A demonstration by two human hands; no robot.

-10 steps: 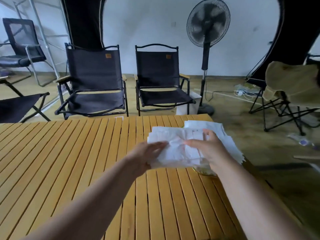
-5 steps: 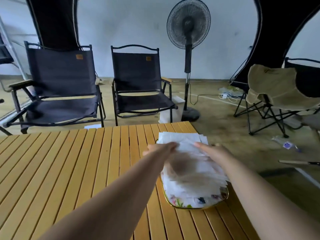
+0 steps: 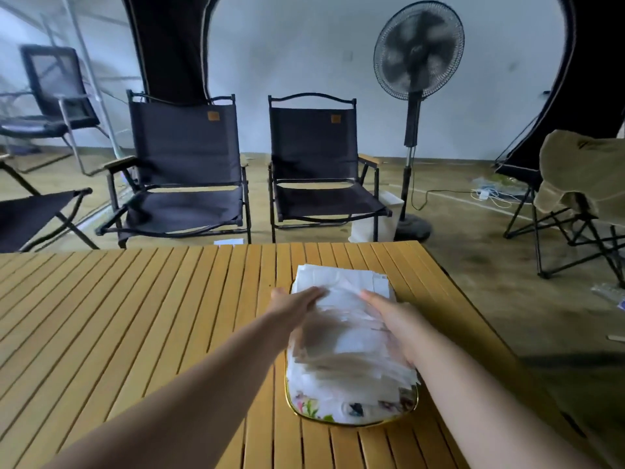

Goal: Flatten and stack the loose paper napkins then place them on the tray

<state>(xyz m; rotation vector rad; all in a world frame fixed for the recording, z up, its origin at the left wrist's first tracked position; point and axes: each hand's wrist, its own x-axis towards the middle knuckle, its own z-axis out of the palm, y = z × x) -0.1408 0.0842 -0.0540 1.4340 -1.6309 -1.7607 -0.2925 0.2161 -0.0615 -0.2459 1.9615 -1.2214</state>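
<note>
Both hands flank the napkin stack [image 3: 348,336], left hand [image 3: 297,302] and right hand [image 3: 392,321] each on its own side, fingers [image 3: 313,293] straight, gripping nothing. Stack's on the tray [image 3: 351,422], long axis running straight away from them.

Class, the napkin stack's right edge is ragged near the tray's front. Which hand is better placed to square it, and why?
Right. The right hand lies along the napkins' right edge, close to the ragged sheets; the left hand rests at their far left side, across the stack.
</note>
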